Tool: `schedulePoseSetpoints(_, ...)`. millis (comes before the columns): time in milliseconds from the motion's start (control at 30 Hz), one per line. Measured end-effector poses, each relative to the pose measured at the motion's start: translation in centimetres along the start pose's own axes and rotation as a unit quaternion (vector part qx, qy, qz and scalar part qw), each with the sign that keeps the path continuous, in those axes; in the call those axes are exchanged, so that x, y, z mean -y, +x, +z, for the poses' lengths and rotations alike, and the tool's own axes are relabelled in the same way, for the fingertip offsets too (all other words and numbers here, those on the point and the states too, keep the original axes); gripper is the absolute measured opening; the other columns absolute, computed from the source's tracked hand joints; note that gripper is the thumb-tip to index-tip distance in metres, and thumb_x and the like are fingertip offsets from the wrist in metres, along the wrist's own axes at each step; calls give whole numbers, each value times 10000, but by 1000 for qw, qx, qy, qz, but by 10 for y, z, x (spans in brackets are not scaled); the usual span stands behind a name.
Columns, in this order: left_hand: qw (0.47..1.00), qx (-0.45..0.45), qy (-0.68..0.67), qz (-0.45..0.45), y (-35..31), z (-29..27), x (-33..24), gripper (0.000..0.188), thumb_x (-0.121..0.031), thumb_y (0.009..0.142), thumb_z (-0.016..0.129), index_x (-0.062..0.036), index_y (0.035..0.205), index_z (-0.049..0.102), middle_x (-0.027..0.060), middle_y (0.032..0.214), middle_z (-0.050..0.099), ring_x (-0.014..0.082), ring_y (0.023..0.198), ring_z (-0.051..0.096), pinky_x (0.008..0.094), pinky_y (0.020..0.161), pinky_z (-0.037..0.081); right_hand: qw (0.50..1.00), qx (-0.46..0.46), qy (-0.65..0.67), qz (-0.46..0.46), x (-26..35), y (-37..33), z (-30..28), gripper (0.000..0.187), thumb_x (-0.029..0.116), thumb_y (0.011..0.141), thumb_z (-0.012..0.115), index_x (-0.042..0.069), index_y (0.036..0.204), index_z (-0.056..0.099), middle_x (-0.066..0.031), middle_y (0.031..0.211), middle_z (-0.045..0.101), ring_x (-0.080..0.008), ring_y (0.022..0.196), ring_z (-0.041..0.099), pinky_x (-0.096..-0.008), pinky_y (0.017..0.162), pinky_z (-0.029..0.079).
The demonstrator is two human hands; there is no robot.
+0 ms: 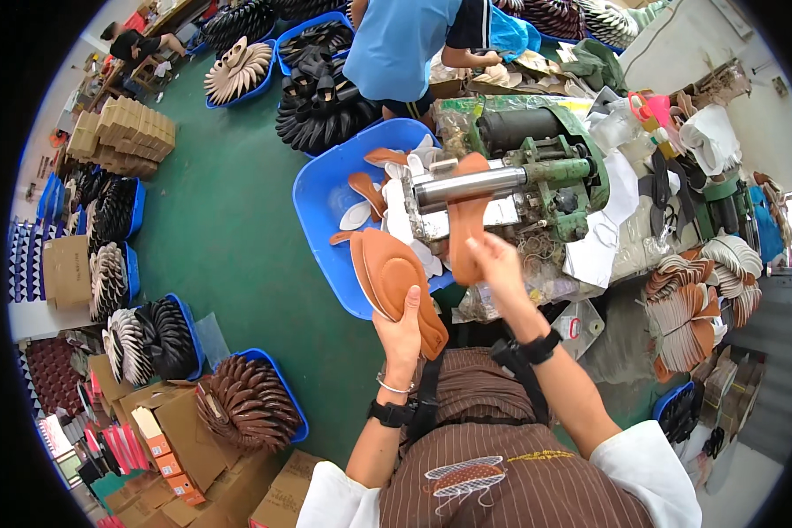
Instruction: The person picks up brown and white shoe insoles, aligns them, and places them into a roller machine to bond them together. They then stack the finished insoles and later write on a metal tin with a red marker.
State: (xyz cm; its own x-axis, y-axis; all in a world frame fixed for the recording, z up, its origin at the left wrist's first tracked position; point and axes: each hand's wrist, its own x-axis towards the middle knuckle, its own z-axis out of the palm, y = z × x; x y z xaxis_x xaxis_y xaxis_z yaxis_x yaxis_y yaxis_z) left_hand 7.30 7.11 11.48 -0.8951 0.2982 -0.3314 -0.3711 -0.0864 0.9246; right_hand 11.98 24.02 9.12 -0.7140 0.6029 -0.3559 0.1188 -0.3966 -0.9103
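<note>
Head view. The left hand (402, 330) is closed around the lower end of a stack of brown insoles (394, 280), thumb on top, holding it tilted over the near rim of a blue tub (321, 207). The right hand (495, 260) pinches the lower end of 1 brown insole (465, 220), which hangs draped over the steel roller (468, 187) of a green bench machine (559, 172). The 2 hands are near each other but apart, with a narrow gap between the stack and the hanging insole.

Open room lies to the left, where bare green floor (229, 246) runs between the tub and further blue tubs of fanned soles (246, 400). To the right the bench is crowded with plastic bags and stacked soles (691, 308) close to the machine. Another person in a blue shirt (405, 44) stands beyond the tub.

The insoles are tan-brown, flat and foot-shaped with smooth upper faces; the stack shows layered edges along its left side. More brown and white pieces lie inside the tub.
</note>
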Motion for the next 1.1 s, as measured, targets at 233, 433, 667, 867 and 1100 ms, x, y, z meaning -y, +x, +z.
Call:
schedulePoseSetpoints(233,998,-34,21,45,-6,15,8,386,-186,898,677,60,1163,543,113,1081,636,170,952,610,308,817,506,992,69,-101,16,3,-75,46,327,33,875,645,-65,1180,583,-127,1061,676,-151,1014,631,-278,862,512)
schedulePoseSetpoints(433,998,11,-4,61,-8,17,7,419,-167,896,680,64,1200,506,112,1148,598,178,1009,584,311,863,487,997,33,-51,-42,4,-76,47,139,0,885,617,-36,1014,579,-81,1002,668,-130,934,634,-277,846,510)
schedulePoseSetpoints(667,996,-1,-94,13,-1,4,-5,470,-190,927,638,19,1298,440,88,1245,534,178,1110,520,319,966,426,997,-50,18,54,-16,-45,-3,265,111,940,567,51,1191,508,-62,1058,653,-124,928,633,-269,792,514)
schedulePoseSetpoints(867,998,2,-35,49,-1,9,2,486,-201,930,636,24,1307,429,88,1242,535,178,1082,534,311,946,440,995,15,30,89,19,-17,18,258,201,939,599,-7,1091,587,-64,972,669,-92,870,613,-258,775,495)
schedulePoseSetpoints(1100,985,75,-128,-92,4,-4,-3,456,-328,991,502,-7,1306,432,122,1201,568,215,1057,593,362,906,495,995,-55,-1,89,-7,-39,-3,201,127,931,591,13,1096,589,-60,956,673,-101,821,635,-269,712,515)
